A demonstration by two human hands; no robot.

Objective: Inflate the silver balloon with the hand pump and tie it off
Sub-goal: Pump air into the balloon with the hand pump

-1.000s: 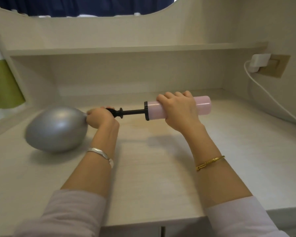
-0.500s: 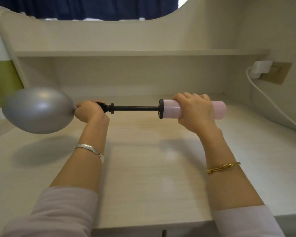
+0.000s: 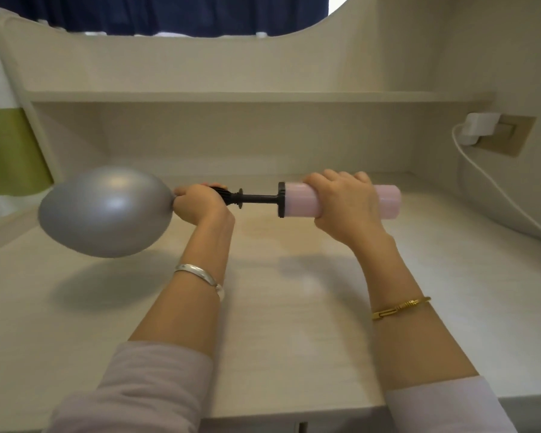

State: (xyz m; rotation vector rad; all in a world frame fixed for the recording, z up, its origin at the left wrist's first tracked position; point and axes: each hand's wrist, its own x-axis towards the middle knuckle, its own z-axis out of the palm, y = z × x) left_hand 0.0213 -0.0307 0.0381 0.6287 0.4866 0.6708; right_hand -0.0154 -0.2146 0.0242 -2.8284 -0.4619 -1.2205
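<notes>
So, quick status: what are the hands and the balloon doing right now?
Left hand grips balloon neck on pump nozzle. Right hand grips pink pump. Silver balloon partly inflated, above the desk. Nothing in the way.

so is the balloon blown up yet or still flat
Blown up: the silver balloon is a rounded egg shape, its neck held on the pump nozzle by the left hand. Not tied off.

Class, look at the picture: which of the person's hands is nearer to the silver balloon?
Left. The left hand grips the pump nozzle right at the balloon neck; the right hand holds the pink pump barrel, farther right.
</notes>
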